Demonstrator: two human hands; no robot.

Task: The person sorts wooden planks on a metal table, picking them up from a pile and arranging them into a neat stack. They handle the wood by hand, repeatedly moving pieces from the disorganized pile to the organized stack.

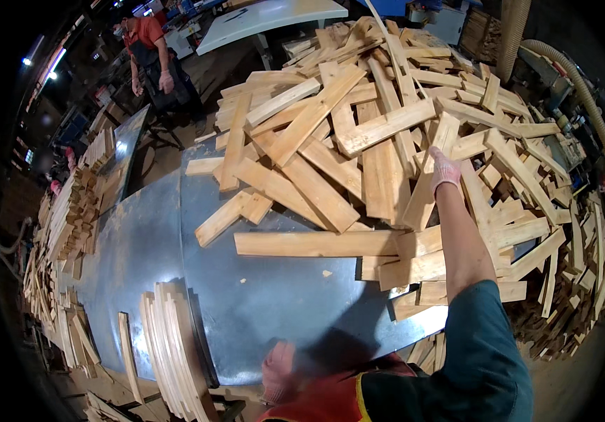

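My right hand (446, 169), in a pale pinkish glove, reaches far across the pile and is closed on a wooden board (422, 200). That board lies among many loose boards heaped on a grey metal table (274, 295). My left hand (279, 369), gloved too, hovers by the table's near edge close to my body. It is blurred, so its fingers cannot be made out. A long board (309, 244) lies crosswise at the front of the pile.
A stack of narrow boards (172, 352) stands at the near left edge. More stacked wood (70, 211) lines the far left. A person (154, 60) in a red shirt and dark apron stands at the back left. A ribbed hose (584, 91) hangs at the right, above more scrap wood (591, 260).
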